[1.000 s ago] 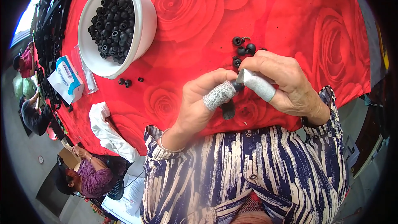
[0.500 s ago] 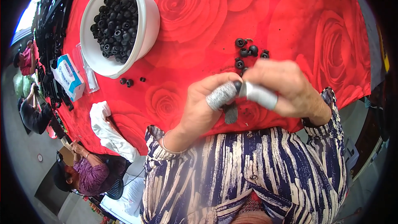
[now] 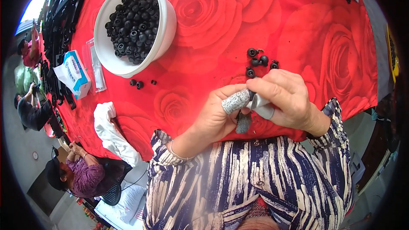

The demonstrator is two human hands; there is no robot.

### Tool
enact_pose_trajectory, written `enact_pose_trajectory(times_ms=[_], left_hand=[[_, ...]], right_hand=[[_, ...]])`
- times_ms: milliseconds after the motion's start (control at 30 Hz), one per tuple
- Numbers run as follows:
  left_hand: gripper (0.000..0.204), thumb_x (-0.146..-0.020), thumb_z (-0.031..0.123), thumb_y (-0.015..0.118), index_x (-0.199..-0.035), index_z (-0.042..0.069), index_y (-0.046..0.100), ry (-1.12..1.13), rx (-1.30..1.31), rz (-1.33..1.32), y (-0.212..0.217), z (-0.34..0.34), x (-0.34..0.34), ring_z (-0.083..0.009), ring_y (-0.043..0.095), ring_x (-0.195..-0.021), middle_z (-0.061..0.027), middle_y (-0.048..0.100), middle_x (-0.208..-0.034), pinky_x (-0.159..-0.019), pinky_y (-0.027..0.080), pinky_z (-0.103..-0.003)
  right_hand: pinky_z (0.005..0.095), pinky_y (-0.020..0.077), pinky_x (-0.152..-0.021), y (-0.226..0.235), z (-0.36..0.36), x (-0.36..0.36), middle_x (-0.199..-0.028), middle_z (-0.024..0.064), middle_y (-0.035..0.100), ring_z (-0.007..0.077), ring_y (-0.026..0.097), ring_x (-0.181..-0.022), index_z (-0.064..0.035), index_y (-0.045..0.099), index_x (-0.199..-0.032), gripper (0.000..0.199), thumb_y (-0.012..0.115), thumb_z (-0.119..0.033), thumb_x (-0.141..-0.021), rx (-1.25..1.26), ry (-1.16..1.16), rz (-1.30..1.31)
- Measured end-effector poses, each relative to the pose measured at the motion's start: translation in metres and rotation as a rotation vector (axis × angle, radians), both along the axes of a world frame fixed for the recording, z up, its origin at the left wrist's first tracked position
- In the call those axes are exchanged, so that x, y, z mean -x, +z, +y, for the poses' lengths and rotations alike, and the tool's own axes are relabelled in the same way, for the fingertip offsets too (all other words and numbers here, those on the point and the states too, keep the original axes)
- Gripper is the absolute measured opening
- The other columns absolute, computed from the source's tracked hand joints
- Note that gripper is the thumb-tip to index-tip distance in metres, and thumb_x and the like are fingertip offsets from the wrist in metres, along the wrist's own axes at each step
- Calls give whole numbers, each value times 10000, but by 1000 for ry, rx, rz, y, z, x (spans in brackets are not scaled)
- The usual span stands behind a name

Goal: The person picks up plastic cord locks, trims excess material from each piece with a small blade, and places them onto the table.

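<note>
My left hand (image 3: 211, 113) and my right hand (image 3: 286, 98) meet just in front of my body, above the near edge of the red table. Between the left fingertips is a small black rubber-like part (image 3: 251, 94), mostly covered by the fingers. A thin, pointed metal blade (image 3: 254, 102) shows in the right hand, close against that part. Grey speckled wrapping (image 3: 235, 102) covers the left thumb, and pale wrapping (image 3: 265, 110) covers the right one. Several black knob-like parts (image 3: 254, 61) lie just beyond the hands.
At the far left stands a white tub (image 3: 168, 30) full of similar black parts. A few more pieces (image 3: 139, 85) lie in front of it. A tissue box (image 3: 76, 74), a clear plastic case (image 3: 99, 74) and a white cloth (image 3: 111, 132) sit leftward. Other people (image 3: 87, 174) sit along the left.
The view has shifted slightly, so the tub appears farther right. My right hand has turned and its fingers have come down closer over the black part; both hands stay together.
</note>
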State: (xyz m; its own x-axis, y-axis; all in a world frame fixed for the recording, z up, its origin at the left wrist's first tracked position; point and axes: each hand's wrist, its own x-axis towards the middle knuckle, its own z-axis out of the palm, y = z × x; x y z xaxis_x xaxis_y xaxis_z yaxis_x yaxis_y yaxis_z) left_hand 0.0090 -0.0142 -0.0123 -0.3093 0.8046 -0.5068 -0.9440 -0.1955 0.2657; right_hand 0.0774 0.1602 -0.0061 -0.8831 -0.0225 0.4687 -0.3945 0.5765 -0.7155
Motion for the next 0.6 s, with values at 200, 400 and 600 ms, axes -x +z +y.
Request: enact_pose_trajectory(times_ms=[200,400,600], left_hand=[[284,-856,85,645,-1124,-1,609,-21,12,-24,1,-4,-2,-79,570,-746,-44,644,-933,-672,480,-202],[245,-866,131,650,-1082,17,636,-41,26,187,3,-4,-5,-52,550,-711,-11,639,-895,-629,456,-183],[252,-879,144,632,-1093,11,619,-80,-3,217,2,-5,-4,-71,569,-751,-21,625,-906,-650,472,-208]], right_hand=[[279,346,-424,0,1,-1,-648,12,483,136,480,-503,55,625,-977,466,654,-49,-523,-131,25,166],[265,277,-408,8,-1,-1,-622,4,454,110,425,-483,67,630,-913,377,689,-55,-561,-216,25,308],[272,287,-392,6,-4,-7,-602,21,442,129,439,-480,74,610,-884,318,698,-8,-590,-186,-29,365]])
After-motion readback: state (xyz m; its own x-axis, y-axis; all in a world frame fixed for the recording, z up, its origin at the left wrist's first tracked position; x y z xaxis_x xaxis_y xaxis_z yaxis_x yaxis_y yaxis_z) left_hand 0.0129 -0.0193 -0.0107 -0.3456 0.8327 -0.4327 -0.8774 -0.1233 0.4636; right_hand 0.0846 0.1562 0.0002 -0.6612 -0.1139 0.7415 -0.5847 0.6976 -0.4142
